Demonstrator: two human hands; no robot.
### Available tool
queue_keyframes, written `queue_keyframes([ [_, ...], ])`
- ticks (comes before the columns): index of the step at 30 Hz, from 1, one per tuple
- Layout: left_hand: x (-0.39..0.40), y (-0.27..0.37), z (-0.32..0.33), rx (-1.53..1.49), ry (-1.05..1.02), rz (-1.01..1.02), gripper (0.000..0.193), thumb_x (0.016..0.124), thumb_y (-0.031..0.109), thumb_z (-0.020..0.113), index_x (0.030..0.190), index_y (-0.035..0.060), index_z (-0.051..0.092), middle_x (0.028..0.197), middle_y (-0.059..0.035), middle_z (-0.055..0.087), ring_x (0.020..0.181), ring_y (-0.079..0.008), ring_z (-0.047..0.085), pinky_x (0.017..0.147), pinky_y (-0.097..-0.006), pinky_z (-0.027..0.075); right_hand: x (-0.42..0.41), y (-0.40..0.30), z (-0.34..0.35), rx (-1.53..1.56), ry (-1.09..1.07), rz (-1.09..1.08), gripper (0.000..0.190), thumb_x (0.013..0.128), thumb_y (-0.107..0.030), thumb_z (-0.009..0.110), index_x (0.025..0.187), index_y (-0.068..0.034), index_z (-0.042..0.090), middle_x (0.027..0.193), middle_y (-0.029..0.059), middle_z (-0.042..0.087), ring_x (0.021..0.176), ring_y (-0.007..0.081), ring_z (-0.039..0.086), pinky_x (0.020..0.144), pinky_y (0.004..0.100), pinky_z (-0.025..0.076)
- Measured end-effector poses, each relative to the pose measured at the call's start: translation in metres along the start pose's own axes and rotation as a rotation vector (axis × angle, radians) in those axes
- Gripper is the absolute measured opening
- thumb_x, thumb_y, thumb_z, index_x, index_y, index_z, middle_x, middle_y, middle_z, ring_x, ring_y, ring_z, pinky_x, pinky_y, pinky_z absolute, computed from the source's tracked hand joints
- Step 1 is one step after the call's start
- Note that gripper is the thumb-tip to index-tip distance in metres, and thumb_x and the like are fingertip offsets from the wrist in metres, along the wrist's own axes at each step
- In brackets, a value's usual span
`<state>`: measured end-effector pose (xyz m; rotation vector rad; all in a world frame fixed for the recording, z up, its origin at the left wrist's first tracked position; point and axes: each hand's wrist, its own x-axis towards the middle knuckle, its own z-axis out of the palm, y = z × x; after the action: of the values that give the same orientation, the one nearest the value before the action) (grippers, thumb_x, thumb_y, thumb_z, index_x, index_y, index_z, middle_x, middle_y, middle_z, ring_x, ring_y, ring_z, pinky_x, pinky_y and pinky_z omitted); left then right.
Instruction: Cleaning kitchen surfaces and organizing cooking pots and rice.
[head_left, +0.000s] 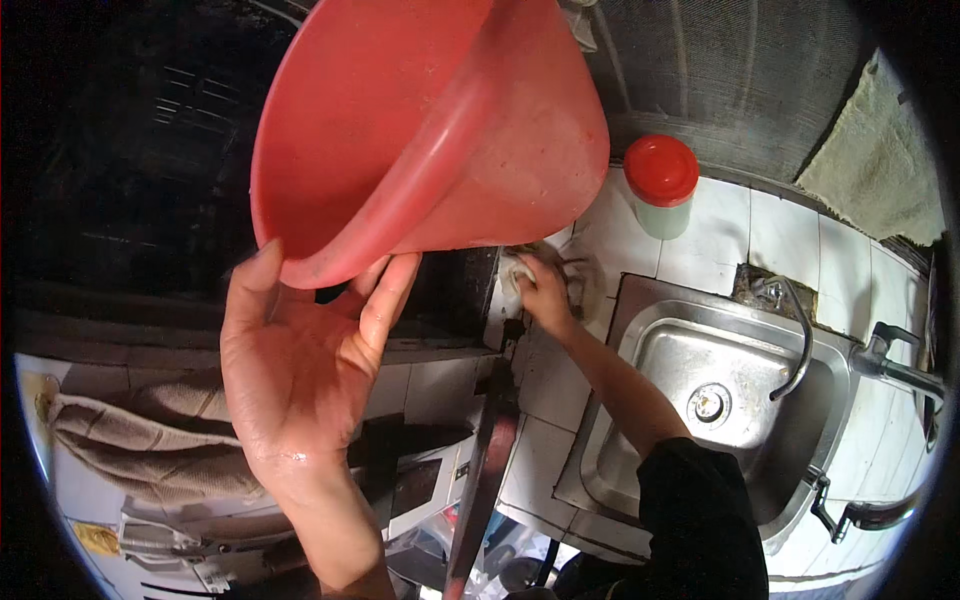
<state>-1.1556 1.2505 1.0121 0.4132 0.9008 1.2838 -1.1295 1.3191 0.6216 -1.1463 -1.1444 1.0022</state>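
A red plastic basin (517, 142) is held up and tilted on its side in the upper middle of the view. My left hand (300, 360), its palm and wrist wet, grips the basin's lower rim between thumb and fingers. Below and right of the basin, my right hand (546, 296) presses a light-coloured cloth (517, 271) onto the white tiled counter (540, 397). Dark wet-looking smears show on the tiles around that hand. The basin hides part of the counter behind it.
A stainless steel sink (705, 352) with a curved faucet (802, 337) lies right of my right arm. A jar with a red lid (661, 176) stands against the back wall. A checked towel (150, 442) hangs at the left, and a rag (874, 165) hangs at the upper right.
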Motion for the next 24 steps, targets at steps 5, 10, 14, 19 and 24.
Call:
queue_keyframes([
  [5,-0.018,0.003,-0.006,0.011,0.041,0.029,0.029,0.081,0.014,0.054,0.105,-0.001,0.049,0.111,-0.0184,0.051,0.106,-0.035,0.048,0.091,-0.052,0.043,-0.005,-0.011,0.014,-0.606,-0.265,-0.472,0.034,0.07,-0.016,0.055,0.103,-0.017,0.059,0.09,0.0089,0.057,0.089,0.0202,0.054,0.088,0.035,0.037],
  [10,-0.027,0.005,-0.009,0.022,0.054,0.019,0.03,0.081,0.014,0.055,0.105,-0.0013,0.049,0.108,-0.0194,0.051,0.099,-0.0344,0.052,0.09,-0.0506,0.044,-0.033,0.023,0.005,-0.665,-0.703,-0.45,0.02,0.069,-0.019,0.053,0.082,-0.007,0.062,0.084,0.0089,0.055,0.086,0.0217,0.054,0.085,0.0372,0.037],
  [14,-0.037,0.012,-0.015,0.045,0.014,0.043,0.031,0.081,0.015,0.054,0.105,-0.0023,0.048,0.108,-0.0201,0.051,0.096,-0.0342,0.054,0.09,-0.0499,0.044,-0.078,-0.023,-0.089,-0.586,-0.771,-0.485,0.015,0.067,-0.018,0.052,0.07,-0.006,0.06,0.076,0.0128,0.058,0.076,0.0281,0.056,0.07,0.0384,0.044],
  [19,-0.041,0.015,-0.016,0.018,-0.046,0.033,0.033,0.081,0.016,0.054,0.107,-0.0034,0.046,0.109,-0.0207,0.051,0.098,-0.0344,0.053,0.092,-0.0498,0.042,-0.15,-0.068,-0.208,-0.826,-0.739,0.212,0.018,0.068,-0.02,0.051,0.062,-0.007,0.061,0.067,0.0184,0.058,0.059,0.0345,0.056,0.056,0.0429,0.043],
  [24,-0.039,0.015,-0.019,-0.056,-0.061,-0.007,0.035,0.082,0.016,0.053,0.11,-0.0033,0.045,0.111,-0.0211,0.05,0.1,-0.0355,0.052,0.093,-0.0501,0.041,-0.113,-0.081,-0.193,0.114,0.206,0.433,0.023,0.084,-0.01,0.041,0.089,0.003,0.059,0.073,0.0137,0.06,0.07,0.0238,0.059,0.066,0.0362,0.045],
])
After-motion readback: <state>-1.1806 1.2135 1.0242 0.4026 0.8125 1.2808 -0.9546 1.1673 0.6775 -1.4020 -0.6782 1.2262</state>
